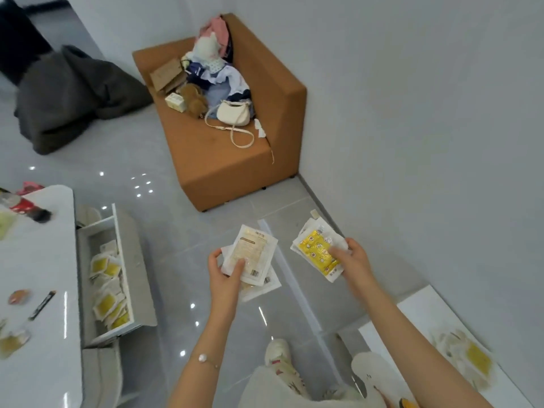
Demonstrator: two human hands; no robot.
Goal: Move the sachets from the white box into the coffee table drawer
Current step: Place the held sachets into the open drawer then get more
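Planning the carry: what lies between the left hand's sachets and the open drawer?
Only bare grey floor, in the head view, between the left hand with its sachets and the drawer.

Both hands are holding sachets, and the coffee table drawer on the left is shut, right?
Not quite. Both the left hand and right hand do hold sachets, but the drawer is pulled open, with sachets already inside, as the head view shows.
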